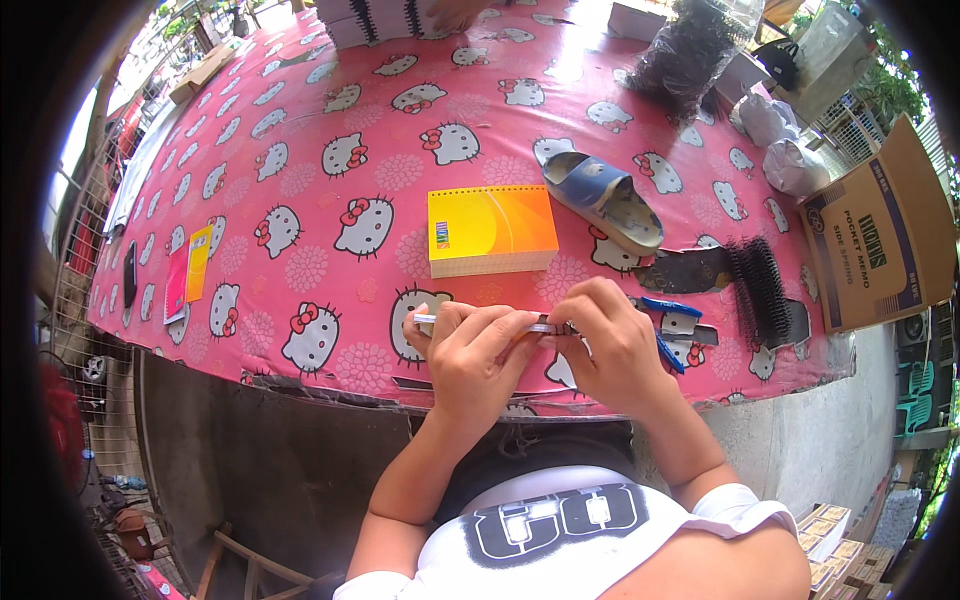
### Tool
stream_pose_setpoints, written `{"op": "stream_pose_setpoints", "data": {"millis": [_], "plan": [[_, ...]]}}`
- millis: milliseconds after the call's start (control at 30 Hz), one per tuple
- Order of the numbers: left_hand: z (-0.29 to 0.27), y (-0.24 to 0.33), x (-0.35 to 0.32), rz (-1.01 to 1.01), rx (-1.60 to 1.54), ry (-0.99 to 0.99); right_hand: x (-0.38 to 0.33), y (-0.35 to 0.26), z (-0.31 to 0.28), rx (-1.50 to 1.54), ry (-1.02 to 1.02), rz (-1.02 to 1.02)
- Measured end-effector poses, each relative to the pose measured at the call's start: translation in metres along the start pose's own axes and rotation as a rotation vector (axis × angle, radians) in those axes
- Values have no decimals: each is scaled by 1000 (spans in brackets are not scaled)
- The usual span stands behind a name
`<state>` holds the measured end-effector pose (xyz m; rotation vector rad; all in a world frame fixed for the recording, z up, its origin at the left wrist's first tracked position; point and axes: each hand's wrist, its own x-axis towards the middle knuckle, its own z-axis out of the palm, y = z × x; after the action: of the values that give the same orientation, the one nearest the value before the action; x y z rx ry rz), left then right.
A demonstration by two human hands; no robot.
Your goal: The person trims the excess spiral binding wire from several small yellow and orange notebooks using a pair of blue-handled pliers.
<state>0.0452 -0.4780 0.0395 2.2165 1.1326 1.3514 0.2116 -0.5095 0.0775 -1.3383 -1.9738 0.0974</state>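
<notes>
Close to the table's near edge, my left hand [468,345] and my right hand [607,345] meet around a thin notebook [425,319], seen nearly edge-on. My left fingers wrap its left part. At its right end, the fingers of my right hand pinch near a small dark bit, possibly the binding. Most of the notebook is hidden by my fingers. Just beyond my hands lies a stack of yellow-orange notebooks [490,230], with punched holes along the far edge. Blue-handled pliers [672,325] rest right of my right hand, beside black spiral binding coils [762,290].
A blue slipper [605,200] lies right of the stack. A cardboard box [880,235] stands at the right edge, below plastic-wrapped coils [690,55]. Pink and yellow notebooks [188,275] and a phone [130,273] lie left. Another person's hand [455,14] touches spiral-bound notebooks [370,22] at the far side.
</notes>
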Motion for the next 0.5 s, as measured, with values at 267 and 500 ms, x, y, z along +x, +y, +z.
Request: {"op": "stream_pose_setpoints", "data": {"millis": [267, 500], "plan": [[-3, 0, -3, 31, -49, -30, 10, 28, -20, -128, -237, -69], [6, 15, 0, 87, -86, -91, 48, 130, -39, -627, -417, 384]]}}
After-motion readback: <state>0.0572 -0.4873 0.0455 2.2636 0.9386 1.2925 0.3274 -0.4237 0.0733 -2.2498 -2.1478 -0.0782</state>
